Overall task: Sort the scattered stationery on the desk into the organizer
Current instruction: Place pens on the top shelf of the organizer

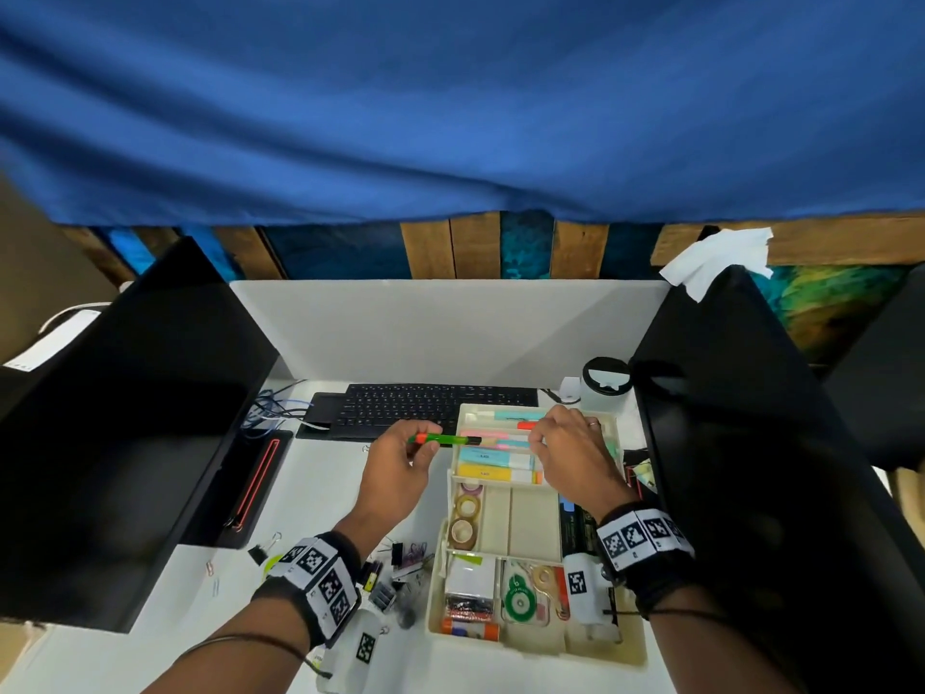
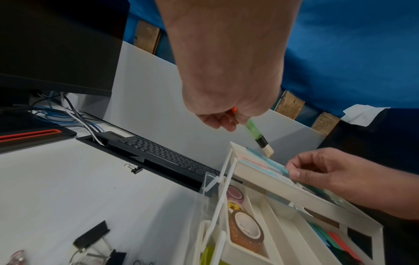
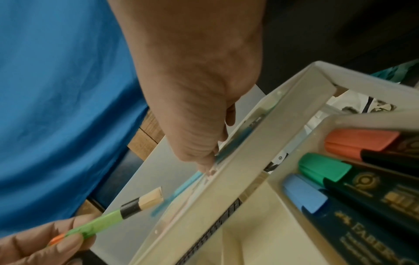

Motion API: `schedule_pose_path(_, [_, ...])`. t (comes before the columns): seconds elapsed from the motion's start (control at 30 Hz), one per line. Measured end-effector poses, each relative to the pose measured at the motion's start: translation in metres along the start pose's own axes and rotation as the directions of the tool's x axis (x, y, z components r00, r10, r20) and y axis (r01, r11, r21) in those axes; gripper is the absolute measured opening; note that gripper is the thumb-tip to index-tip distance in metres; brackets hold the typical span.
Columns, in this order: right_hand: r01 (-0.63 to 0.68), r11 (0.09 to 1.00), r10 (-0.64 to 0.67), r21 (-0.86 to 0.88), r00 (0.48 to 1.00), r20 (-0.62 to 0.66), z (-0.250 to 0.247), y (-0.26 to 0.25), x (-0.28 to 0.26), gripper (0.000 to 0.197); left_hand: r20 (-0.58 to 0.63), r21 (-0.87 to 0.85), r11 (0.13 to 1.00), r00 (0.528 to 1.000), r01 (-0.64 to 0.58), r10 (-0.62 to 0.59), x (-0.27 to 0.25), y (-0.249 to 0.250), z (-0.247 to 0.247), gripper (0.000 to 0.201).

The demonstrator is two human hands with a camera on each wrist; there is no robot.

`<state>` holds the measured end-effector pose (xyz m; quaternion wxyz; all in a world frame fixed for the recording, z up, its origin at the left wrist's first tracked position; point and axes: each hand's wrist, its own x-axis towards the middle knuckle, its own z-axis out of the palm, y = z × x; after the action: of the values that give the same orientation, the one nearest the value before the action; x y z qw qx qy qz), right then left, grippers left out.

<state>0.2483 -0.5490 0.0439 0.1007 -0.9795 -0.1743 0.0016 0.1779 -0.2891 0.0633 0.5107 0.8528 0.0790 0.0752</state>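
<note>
My left hand [image 1: 423, 443] pinches a green-handled brush [image 1: 443, 439] with an orange end, black ferrule and tan bristles [image 3: 152, 198], level just left of the organizer's raised upper tray [image 1: 500, 410]. My right hand [image 1: 538, 438] reaches into that tray and pinches a teal pen [image 2: 277, 165] lying among pastel pens and markers. The cream organizer [image 1: 435, 593] holds tape rolls [image 2: 247, 231], glue and correction tape in its lower compartments. Highlighters [image 3: 317, 168] with orange, green and blue caps lie in its right-hand slot.
Binder clips [image 1: 400, 553] and small bits lie loose on the white desk left of the organizer. A black keyboard [image 1: 435, 410] sits behind it. Black monitors [image 1: 125, 418] flank both sides. A lidded cup [image 1: 606, 380] stands at the back right.
</note>
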Motion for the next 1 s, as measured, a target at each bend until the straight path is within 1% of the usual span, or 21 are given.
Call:
schedule_pose_path(0.07, [-0.038, 0.999, 0.038, 0.013, 0.996, -0.086, -0.004, 0.005, 0.005, 0.021, -0.005, -0.005, 1.000, 1.000, -0.004, 0.004, -0.002, 0.000, -0.002, 0.022])
schedule_pose_path(0.13, [-0.078, 0.996, 0.084, 0.043, 0.985, -0.153, -0.012, 0.011, 0.011, 0.018, -0.010, 0.007, 1.000, 1.000, -0.009, 0.009, -0.003, 0.000, -0.004, 0.021])
schedule_pose_path(0.2, [-0.071, 0.997, 0.073, 0.021, 0.988, -0.139, -0.015, 0.013, 0.016, 0.016, -0.010, 0.021, 1.000, 1.000, -0.013, 0.013, -0.005, 0.001, -0.005, 0.021])
schedule_pose_path(0.3, [-0.053, 0.997, 0.048, -0.061, 0.996, -0.074, -0.011, 0.009, 0.017, 0.019, -0.015, 0.025, 1.000, 1.000, -0.018, 0.018, -0.007, 0.003, -0.003, 0.022])
schedule_pose_path(0.37, [-0.055, 0.996, 0.050, -0.071, 0.995, -0.082, -0.007, 0.006, 0.015, 0.019, -0.021, 0.021, 0.999, 0.999, -0.024, 0.025, -0.007, 0.003, -0.003, 0.022])
schedule_pose_path(0.47, [-0.054, 0.999, 0.052, -0.007, 0.990, -0.129, -0.004, 0.006, 0.009, 0.019, -0.027, 0.021, 1.000, 0.999, -0.022, 0.022, -0.007, 0.002, -0.005, 0.021])
schedule_pose_path(0.5, [-0.055, 0.998, 0.053, -0.013, 0.990, -0.134, -0.003, 0.006, 0.007, 0.019, -0.027, 0.020, 1.000, 0.999, -0.020, 0.020, -0.007, 0.002, -0.005, 0.021])
schedule_pose_path(0.57, [-0.057, 0.994, 0.048, -0.098, 0.994, -0.099, -0.005, 0.004, 0.004, 0.022, -0.025, 0.021, 1.000, 1.000, -0.013, 0.014, -0.006, 0.002, -0.005, 0.021])
schedule_pose_path(0.63, [-0.025, 0.987, 0.016, -0.161, 0.999, -0.051, -0.008, 0.002, 0.004, 0.024, -0.019, 0.019, 1.000, 1.000, -0.007, 0.007, -0.004, 0.002, -0.004, 0.020])
schedule_pose_path(0.7, [-0.019, 0.992, 0.014, -0.123, 0.999, -0.034, -0.012, 0.002, 0.004, 0.029, -0.017, 0.006, 1.000, 1.000, 0.000, 0.000, -0.002, 0.004, -0.002, 0.020])
schedule_pose_path(0.77, [-0.046, 0.995, 0.043, -0.088, 0.998, -0.044, -0.013, 0.003, 0.003, 0.030, -0.015, -0.003, 1.000, 1.000, -0.002, 0.002, 0.001, 0.007, 0.001, 0.021])
schedule_pose_path(0.9, [-0.086, 0.986, 0.079, -0.146, 0.996, -0.051, -0.017, 0.007, 0.000, 0.028, -0.001, -0.024, 1.000, 1.000, -0.004, 0.004, 0.004, 0.009, 0.005, 0.022])
schedule_pose_path(1.0, [-0.055, 0.983, 0.049, -0.174, 0.998, -0.034, -0.021, 0.009, 0.002, 0.030, 0.012, -0.024, 1.000, 1.000, 0.001, -0.001, 0.007, 0.010, 0.009, 0.022])
